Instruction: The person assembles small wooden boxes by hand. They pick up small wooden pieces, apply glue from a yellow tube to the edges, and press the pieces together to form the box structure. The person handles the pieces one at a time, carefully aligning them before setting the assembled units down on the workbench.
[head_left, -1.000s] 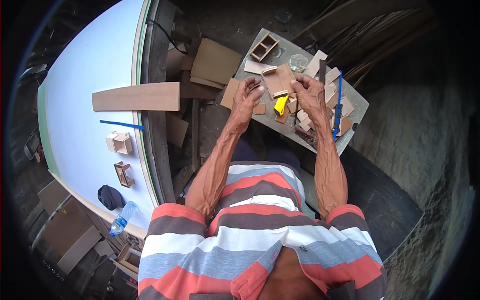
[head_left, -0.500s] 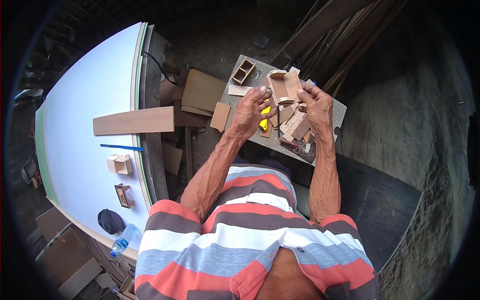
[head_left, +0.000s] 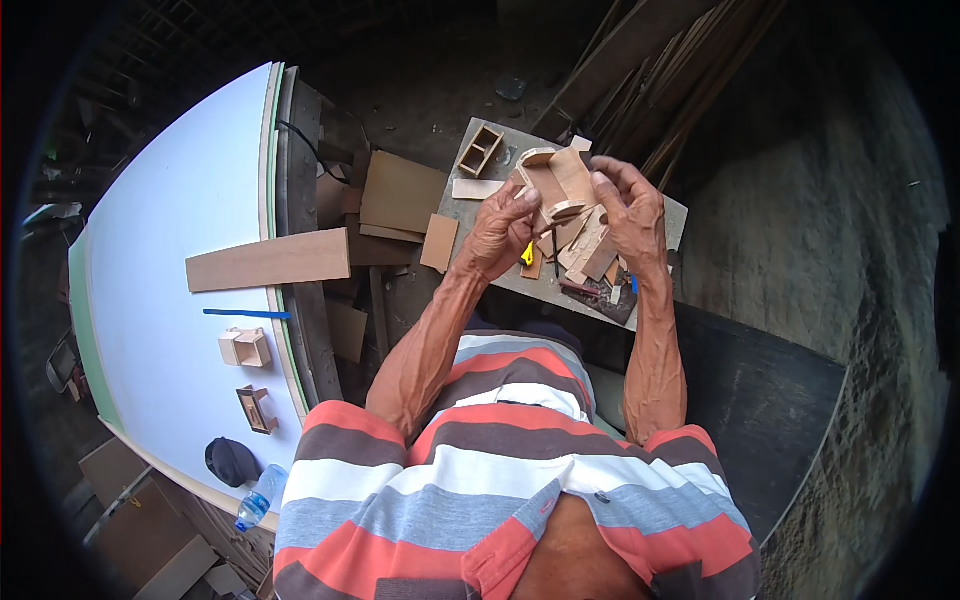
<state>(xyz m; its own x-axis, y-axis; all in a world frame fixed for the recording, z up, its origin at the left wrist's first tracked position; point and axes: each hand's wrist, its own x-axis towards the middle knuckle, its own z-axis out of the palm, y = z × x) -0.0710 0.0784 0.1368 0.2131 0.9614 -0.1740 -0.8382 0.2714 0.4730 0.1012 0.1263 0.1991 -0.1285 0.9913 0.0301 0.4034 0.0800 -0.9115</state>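
Note:
A small wooden assembly point(head_left: 562, 182), a tray-like piece with rounded end panels, is held up over the low work table. My left hand point(head_left: 498, 232) grips its left side, thumb on the near face and fingers partly hidden. Close to its right edge is my right hand point(head_left: 634, 222), with thumb and forefinger apart; whether the tips touch the wood is hard to see. Beneath my left hand shows a yellow tool point(head_left: 527, 255), mostly covered. Loose wood pieces point(head_left: 592, 250) lie under the assembly.
The low table point(head_left: 530, 285) also bears a small divided wooden box point(head_left: 481, 150). To my left, a white-topped table point(head_left: 150, 240) carries a plank point(head_left: 270, 260), a blue strip point(head_left: 245, 314), two small wooden pieces point(head_left: 245, 347), a dark cap point(head_left: 231, 461) and a plastic bottle point(head_left: 262, 497).
My left hand, open beside the assembly before, has closed on its left side. The assembly has shifted slightly left, and my right fingers have loosened from its right edge.

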